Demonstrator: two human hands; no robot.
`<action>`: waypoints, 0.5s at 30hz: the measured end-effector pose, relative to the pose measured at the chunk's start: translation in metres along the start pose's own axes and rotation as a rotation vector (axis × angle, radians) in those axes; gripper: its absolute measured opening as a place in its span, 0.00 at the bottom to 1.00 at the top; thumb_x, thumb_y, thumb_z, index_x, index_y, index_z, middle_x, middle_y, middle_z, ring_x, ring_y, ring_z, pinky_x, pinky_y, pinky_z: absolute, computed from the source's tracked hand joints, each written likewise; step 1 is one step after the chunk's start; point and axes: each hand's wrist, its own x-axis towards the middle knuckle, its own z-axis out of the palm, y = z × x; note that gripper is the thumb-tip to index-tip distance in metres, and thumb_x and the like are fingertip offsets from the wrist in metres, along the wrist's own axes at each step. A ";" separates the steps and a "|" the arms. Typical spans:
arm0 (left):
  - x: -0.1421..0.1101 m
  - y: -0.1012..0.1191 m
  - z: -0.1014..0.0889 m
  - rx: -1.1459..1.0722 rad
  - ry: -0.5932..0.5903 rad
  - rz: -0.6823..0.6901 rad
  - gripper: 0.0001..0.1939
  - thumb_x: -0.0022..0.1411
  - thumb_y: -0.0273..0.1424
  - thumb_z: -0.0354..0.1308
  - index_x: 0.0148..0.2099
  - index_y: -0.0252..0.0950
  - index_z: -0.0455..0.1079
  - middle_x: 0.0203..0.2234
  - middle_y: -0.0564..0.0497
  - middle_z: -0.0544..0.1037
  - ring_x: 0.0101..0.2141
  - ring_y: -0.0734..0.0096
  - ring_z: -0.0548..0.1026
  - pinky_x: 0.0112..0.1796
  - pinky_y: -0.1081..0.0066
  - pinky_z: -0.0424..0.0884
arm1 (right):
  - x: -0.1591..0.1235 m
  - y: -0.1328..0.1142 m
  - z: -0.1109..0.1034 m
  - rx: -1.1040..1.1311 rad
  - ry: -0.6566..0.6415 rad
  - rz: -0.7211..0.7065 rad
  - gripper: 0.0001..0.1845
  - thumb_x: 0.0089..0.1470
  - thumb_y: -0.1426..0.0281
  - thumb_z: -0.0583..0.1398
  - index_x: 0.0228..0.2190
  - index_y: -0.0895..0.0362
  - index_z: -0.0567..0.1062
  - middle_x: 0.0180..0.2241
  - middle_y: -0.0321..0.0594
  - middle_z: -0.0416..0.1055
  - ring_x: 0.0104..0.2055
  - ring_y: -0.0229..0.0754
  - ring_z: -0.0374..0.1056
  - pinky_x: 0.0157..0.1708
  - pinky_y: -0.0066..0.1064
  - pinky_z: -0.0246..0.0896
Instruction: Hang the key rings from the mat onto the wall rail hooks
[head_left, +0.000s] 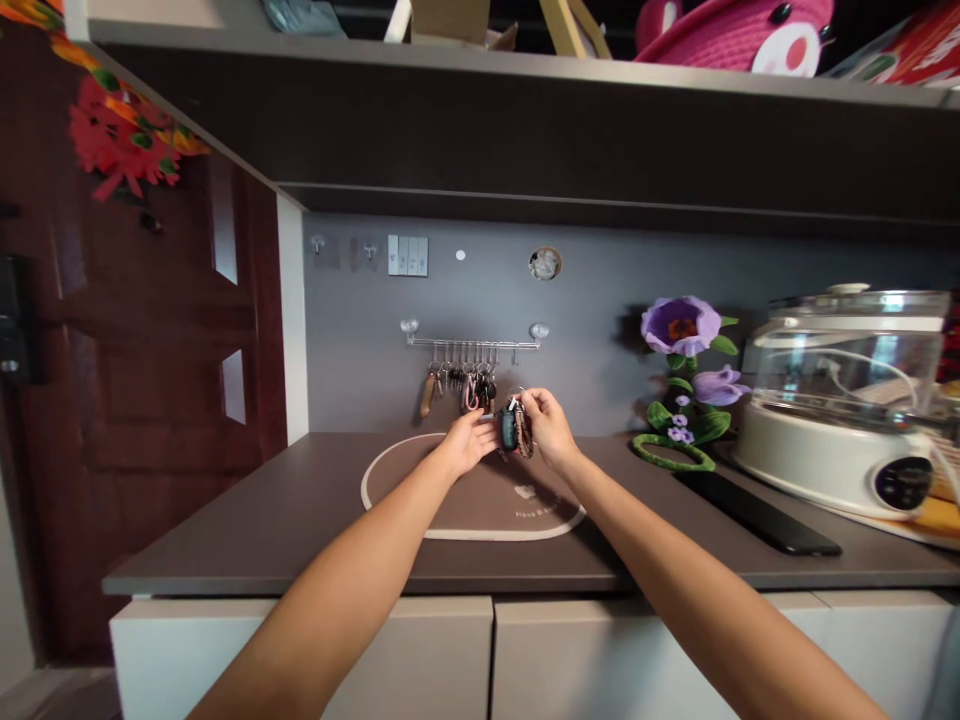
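Both my arms reach out over a brown counter. My left hand and my right hand meet on a key bunch with a dark fob and a braided strap, held just above an oval brown mat. The right hand pinches its top ring, while the left fingers touch its left side. Behind them a chrome hook rail on the grey wall carries several other key sets.
A purple crochet flower stands right of my hands. A dark flat phone lies on the counter beside a white appliance with a clear lid. A dark wooden door is at left, and a shelf hangs overhead.
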 end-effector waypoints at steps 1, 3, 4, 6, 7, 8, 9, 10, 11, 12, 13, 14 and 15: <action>0.000 0.000 0.000 0.009 0.001 -0.002 0.09 0.59 0.32 0.47 0.36 0.30 0.63 0.30 0.43 0.73 0.30 0.69 0.74 0.34 0.68 0.72 | 0.005 0.002 0.000 -0.022 0.005 -0.020 0.16 0.46 0.55 0.55 0.28 0.56 0.66 0.28 0.35 0.66 0.30 0.36 0.62 0.33 0.29 0.57; 0.000 -0.002 -0.001 0.063 0.027 0.005 0.10 0.59 0.34 0.48 0.37 0.31 0.61 0.30 0.44 0.72 0.30 0.69 0.74 0.35 0.67 0.72 | 0.017 0.006 -0.001 -0.058 0.020 -0.046 0.16 0.47 0.55 0.54 0.28 0.56 0.66 0.28 0.35 0.67 0.31 0.36 0.62 0.33 0.29 0.57; 0.000 -0.002 -0.002 0.114 0.051 0.013 0.10 0.58 0.34 0.48 0.37 0.31 0.61 0.30 0.44 0.72 0.30 0.69 0.74 0.35 0.66 0.71 | 0.023 0.008 0.000 -0.063 0.031 -0.044 0.16 0.47 0.55 0.54 0.28 0.56 0.66 0.28 0.35 0.67 0.30 0.36 0.62 0.33 0.28 0.57; 0.000 -0.004 -0.002 0.262 0.100 0.048 0.10 0.58 0.34 0.49 0.37 0.31 0.60 0.32 0.44 0.72 0.28 0.71 0.74 0.35 0.66 0.71 | 0.033 0.008 0.002 -0.046 0.052 -0.016 0.16 0.46 0.55 0.54 0.28 0.56 0.65 0.27 0.35 0.67 0.29 0.36 0.62 0.32 0.27 0.57; 0.001 -0.005 -0.002 0.353 0.124 0.081 0.10 0.57 0.35 0.50 0.37 0.32 0.60 0.33 0.44 0.72 0.28 0.72 0.73 0.35 0.67 0.71 | 0.037 0.007 0.004 -0.028 0.060 0.008 0.16 0.46 0.55 0.54 0.28 0.55 0.65 0.25 0.34 0.66 0.28 0.36 0.62 0.30 0.27 0.57; 0.001 -0.006 -0.003 0.447 0.146 0.122 0.10 0.57 0.35 0.50 0.36 0.32 0.60 0.35 0.44 0.72 0.28 0.73 0.73 0.34 0.67 0.70 | 0.041 0.005 0.006 -0.008 0.067 0.032 0.15 0.47 0.56 0.53 0.28 0.55 0.64 0.24 0.33 0.65 0.27 0.35 0.62 0.29 0.27 0.57; 0.003 -0.006 -0.003 0.540 0.166 0.173 0.11 0.57 0.36 0.50 0.36 0.32 0.60 0.36 0.44 0.72 0.29 0.73 0.73 0.34 0.68 0.70 | 0.044 0.003 0.008 0.009 0.073 0.054 0.14 0.47 0.56 0.53 0.28 0.55 0.63 0.23 0.32 0.64 0.26 0.35 0.62 0.28 0.26 0.56; 0.004 -0.007 -0.003 0.629 0.185 0.229 0.11 0.58 0.37 0.49 0.36 0.33 0.61 0.36 0.44 0.72 0.30 0.74 0.72 0.34 0.69 0.69 | 0.047 0.002 0.010 0.020 0.082 0.074 0.14 0.47 0.57 0.53 0.28 0.55 0.62 0.22 0.31 0.63 0.24 0.34 0.61 0.27 0.26 0.56; 0.006 -0.008 -0.004 0.718 0.207 0.291 0.11 0.58 0.37 0.48 0.36 0.33 0.61 0.36 0.44 0.72 0.30 0.74 0.72 0.34 0.70 0.68 | 0.051 0.001 0.011 0.021 0.093 0.090 0.13 0.47 0.58 0.52 0.28 0.55 0.62 0.21 0.31 0.62 0.22 0.33 0.59 0.25 0.25 0.55; 0.007 -0.009 -0.005 0.809 0.232 0.358 0.11 0.59 0.37 0.48 0.36 0.33 0.61 0.34 0.45 0.73 0.30 0.74 0.72 0.34 0.71 0.68 | 0.054 0.000 0.012 0.014 0.107 0.102 0.13 0.48 0.58 0.52 0.27 0.55 0.62 0.20 0.30 0.61 0.21 0.32 0.58 0.24 0.25 0.54; 0.008 -0.009 -0.006 0.904 0.254 0.432 0.11 0.59 0.37 0.47 0.35 0.33 0.62 0.33 0.45 0.73 0.30 0.73 0.72 0.34 0.71 0.67 | 0.058 0.000 0.013 0.000 0.122 0.111 0.12 0.48 0.59 0.52 0.27 0.55 0.62 0.19 0.29 0.60 0.20 0.32 0.56 0.24 0.25 0.53; 0.009 -0.010 -0.007 1.001 0.269 0.509 0.11 0.59 0.36 0.47 0.35 0.33 0.62 0.31 0.46 0.74 0.30 0.73 0.72 0.35 0.72 0.67 | 0.062 0.001 0.014 -0.020 0.134 0.116 0.12 0.47 0.59 0.52 0.27 0.56 0.62 0.19 0.29 0.59 0.19 0.32 0.55 0.23 0.25 0.53; 0.009 -0.010 -0.008 1.096 0.282 0.584 0.10 0.59 0.36 0.47 0.35 0.33 0.63 0.30 0.47 0.74 0.31 0.73 0.72 0.35 0.72 0.66 | 0.066 0.002 0.016 -0.041 0.142 0.117 0.13 0.47 0.59 0.53 0.26 0.56 0.62 0.18 0.29 0.59 0.19 0.32 0.54 0.23 0.25 0.52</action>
